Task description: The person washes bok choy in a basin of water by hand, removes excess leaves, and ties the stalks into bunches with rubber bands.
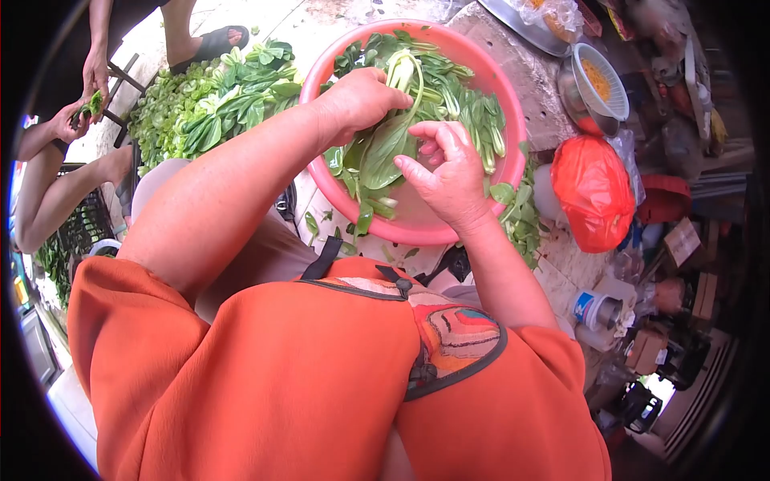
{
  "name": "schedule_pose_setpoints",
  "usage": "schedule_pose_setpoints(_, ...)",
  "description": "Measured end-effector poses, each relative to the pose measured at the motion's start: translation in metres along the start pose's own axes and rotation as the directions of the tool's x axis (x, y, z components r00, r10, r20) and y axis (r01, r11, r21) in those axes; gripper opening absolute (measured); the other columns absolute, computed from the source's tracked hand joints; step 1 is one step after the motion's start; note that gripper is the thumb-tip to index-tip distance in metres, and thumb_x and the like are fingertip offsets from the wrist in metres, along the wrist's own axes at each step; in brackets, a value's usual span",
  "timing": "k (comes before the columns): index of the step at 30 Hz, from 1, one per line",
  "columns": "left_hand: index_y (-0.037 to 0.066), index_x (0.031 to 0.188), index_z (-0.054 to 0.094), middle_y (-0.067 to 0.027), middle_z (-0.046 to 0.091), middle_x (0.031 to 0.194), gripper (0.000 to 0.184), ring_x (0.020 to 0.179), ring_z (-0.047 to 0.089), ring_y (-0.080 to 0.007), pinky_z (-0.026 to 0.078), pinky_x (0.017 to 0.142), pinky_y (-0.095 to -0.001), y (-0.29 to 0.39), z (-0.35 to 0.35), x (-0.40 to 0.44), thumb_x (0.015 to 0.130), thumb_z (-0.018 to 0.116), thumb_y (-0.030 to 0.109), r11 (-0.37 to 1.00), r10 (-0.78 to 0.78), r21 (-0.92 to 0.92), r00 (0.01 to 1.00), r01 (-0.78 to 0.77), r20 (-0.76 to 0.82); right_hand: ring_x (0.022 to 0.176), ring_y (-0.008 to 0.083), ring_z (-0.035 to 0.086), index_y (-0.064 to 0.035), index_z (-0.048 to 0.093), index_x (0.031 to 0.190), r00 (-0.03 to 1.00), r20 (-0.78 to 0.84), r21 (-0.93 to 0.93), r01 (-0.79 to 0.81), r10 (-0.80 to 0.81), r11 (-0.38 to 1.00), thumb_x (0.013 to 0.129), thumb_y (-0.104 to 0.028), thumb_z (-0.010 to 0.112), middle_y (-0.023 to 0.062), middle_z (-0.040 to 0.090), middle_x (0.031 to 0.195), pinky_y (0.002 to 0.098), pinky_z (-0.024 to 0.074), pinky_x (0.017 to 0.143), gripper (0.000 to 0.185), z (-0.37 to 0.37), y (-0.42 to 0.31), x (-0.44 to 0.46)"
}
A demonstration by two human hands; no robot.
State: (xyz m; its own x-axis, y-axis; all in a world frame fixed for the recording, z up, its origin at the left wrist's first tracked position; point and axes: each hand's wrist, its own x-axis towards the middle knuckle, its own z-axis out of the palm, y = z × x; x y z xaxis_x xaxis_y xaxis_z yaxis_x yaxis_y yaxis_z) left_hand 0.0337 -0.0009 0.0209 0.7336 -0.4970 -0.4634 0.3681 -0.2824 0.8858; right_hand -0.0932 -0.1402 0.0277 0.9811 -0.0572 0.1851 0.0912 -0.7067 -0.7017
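Note:
My left hand (361, 104) is closed on a bok choy (399, 74) above a wide pink basin (517, 120). One of its stalks bends over, and a broad dark leaf (387, 152) hangs down between my hands. Just right of that leaf is my right hand (445, 164), thumb apart from half-curled fingers, with nothing visible in its grasp. More leafy greens (481, 128) lie in the basin, with water showing near its front. Part of my left hand's fingers is hidden behind the vegetable.
A large heap of greens (233, 104) lies on the floor left of the basin. Beyond it, another person's hands (76, 112) hold a bit of green. To the right are a red plastic bag (592, 192) and a bowl with a strainer (601, 80). Loose leaves (525, 216) lie beside the basin.

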Motion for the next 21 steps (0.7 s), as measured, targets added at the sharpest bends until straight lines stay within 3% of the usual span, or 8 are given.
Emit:
schedule_pose_setpoints(5,-0.003,0.106,0.059,-0.0148,0.065,0.096,0.032,0.082,0.065,-0.0236,0.054,0.075,-0.0373,0.001,-0.005,0.0,0.081,0.065,0.017,0.982,-0.049,-0.182,0.998,0.053,0.027,0.071,0.0117,0.056,-0.0044,0.061,0.103,0.985,-0.046,0.254,-0.152,0.168,0.955,0.07,-0.014,0.078,0.0049,0.058,0.092,0.0266,0.0501,0.068,0.038,0.01,0.023,-0.003)
schedule_pose_setpoints(7,-0.002,0.104,0.059,-0.0153,0.064,0.094,0.032,0.081,0.064,-0.0243,0.053,0.074,-0.0385,0.004,-0.006,0.0,0.079,0.064,0.017,0.975,-0.122,-0.184,0.992,0.125,0.027,0.069,0.0078,0.056,-0.0027,0.061,0.103,0.951,0.098,0.508,-0.302,0.295,0.807,0.076,-0.012,0.075,0.0034,0.061,0.089,0.0235,0.0495,0.065,0.032,0.014,0.026,-0.006)
schedule_pose_setpoints(10,-0.001,0.103,0.06,-0.0156,0.063,0.093,0.033,0.081,0.064,-0.0246,0.052,0.074,-0.0384,0.005,-0.005,-0.002,0.077,0.064,0.018,0.959,-0.128,-0.246,0.99,0.139,0.061,0.069,0.0059,0.057,-0.0015,0.061,0.104,0.916,0.189,0.649,-0.388,0.355,0.655,0.081,-0.01,0.072,0.0019,0.063,0.086,0.0212,0.0487,0.063,0.027,0.015,0.025,-0.006)
schedule_pose_setpoints(14,0.0,0.102,0.06,-0.0142,0.063,0.091,0.031,0.08,0.063,-0.0246,0.053,0.074,-0.0386,0.003,-0.003,0.001,0.078,0.064,0.019,0.981,-0.07,-0.18,0.997,0.074,0.028,0.069,0.0066,0.057,-0.0011,0.061,0.104,0.903,0.237,0.676,-0.419,0.36,0.606,0.084,-0.008,0.069,0.0008,0.062,0.084,0.0207,0.0481,0.062,0.023,0.007,0.024,-0.004)
schedule_pose_setpoints(17,0.003,0.102,0.06,-0.0111,0.064,0.088,0.027,0.08,0.063,-0.022,0.051,0.076,-0.0354,0.009,-0.001,-0.007,0.079,0.062,0.018,0.999,-0.018,0.041,1.0,0.018,-0.002,0.068,0.0075,0.058,-0.0019,0.061,0.104,0.889,0.269,0.674,-0.449,0.37,0.587,0.085,-0.01,0.068,0.0014,0.063,0.084,0.0206,0.0481,0.061,0.021,0.0,0.031,0.0)
schedule_pose_setpoints(18,0.001,0.103,0.06,-0.0125,0.065,0.089,0.03,0.081,0.063,-0.0224,0.05,0.077,-0.0351,0.009,-0.001,-0.009,0.078,0.062,0.018,0.97,0.042,0.238,0.998,-0.05,0.039,0.067,0.0079,0.059,-0.0022,0.061,0.104,0.874,0.259,0.752,-0.45,0.411,0.481,0.086,-0.011,0.067,0.0018,0.063,0.084,0.0207,0.0482,0.06,0.021,-0.001,0.034,0.001)
schedule_pose_setpoints(20,-0.003,0.106,0.058,-0.0187,0.066,0.09,0.036,0.085,0.065,-0.0256,0.05,0.079,-0.0356,-0.002,0.004,-0.006,0.077,0.062,0.018,0.73,0.145,0.638,0.968,-0.245,0.205,0.066,0.0083,0.06,-0.0027,0.061,0.104,0.84,0.256,0.875,-0.412,0.478,0.255,0.087,-0.014,0.069,0.0026,0.065,0.084,0.0207,0.0479,0.058,0.022,0.001,0.037,0.006)
schedule_pose_setpoints(21,-0.001,0.107,0.057,-0.0213,0.065,0.09,0.036,0.087,0.065,-0.0309,0.05,0.08,-0.038,0.001,0.007,-0.014,0.077,0.062,0.019,0.704,0.142,0.657,0.96,-0.27,0.242,0.066,0.0083,0.06,-0.0027,0.061,0.104,0.838,0.257,0.875,-0.413,0.482,0.253,0.087,-0.014,0.069,0.0026,0.065,0.084,0.0207,0.0479,0.058,0.022,0.001,0.038,0.006)
